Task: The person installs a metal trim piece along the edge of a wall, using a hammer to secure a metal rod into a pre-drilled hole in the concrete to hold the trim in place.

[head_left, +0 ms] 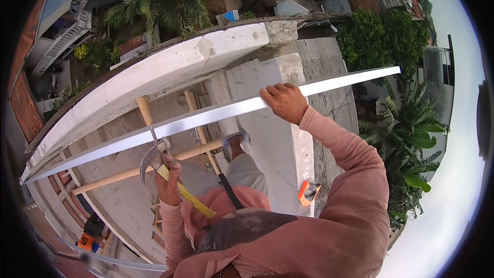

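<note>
A long silver metal channel (226, 111) runs slantwise across the view, from the low left to the upper right. My right hand (284, 103) is closed over its top edge, right of the middle. In my left hand (170, 181) is a claw hammer (198, 204) with a yellow handle, gripped close under its head. The worn steel head is just below the channel, its curved claw pointing down. A thin upright piece shows between head and channel; I cannot make out what it is. My left palm is partly hidden.
Wooden poles (154, 167) form a frame under me, and my foot (236, 139) is on one. A white masonry wall (226, 44) curves beyond the channel. An orange tool handle (310, 193) lies by the block wall. Far below left is a person in orange (86, 242).
</note>
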A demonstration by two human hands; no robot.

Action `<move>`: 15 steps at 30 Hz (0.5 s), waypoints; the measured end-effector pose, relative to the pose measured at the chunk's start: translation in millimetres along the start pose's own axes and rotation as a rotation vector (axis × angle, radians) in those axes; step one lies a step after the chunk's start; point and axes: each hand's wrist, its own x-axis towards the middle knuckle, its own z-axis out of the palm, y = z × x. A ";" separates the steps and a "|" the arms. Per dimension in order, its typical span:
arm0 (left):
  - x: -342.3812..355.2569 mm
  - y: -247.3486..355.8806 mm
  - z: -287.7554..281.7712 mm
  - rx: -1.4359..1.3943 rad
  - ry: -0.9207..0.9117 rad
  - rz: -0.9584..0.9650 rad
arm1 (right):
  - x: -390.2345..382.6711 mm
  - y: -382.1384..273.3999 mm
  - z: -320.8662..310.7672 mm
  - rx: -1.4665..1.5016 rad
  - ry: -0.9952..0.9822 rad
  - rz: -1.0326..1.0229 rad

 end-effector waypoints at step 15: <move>-5.9 -1.6 3.0 -0.032 -0.025 -0.048 | 82.2 55.4 58.5 -0.076 0.267 0.177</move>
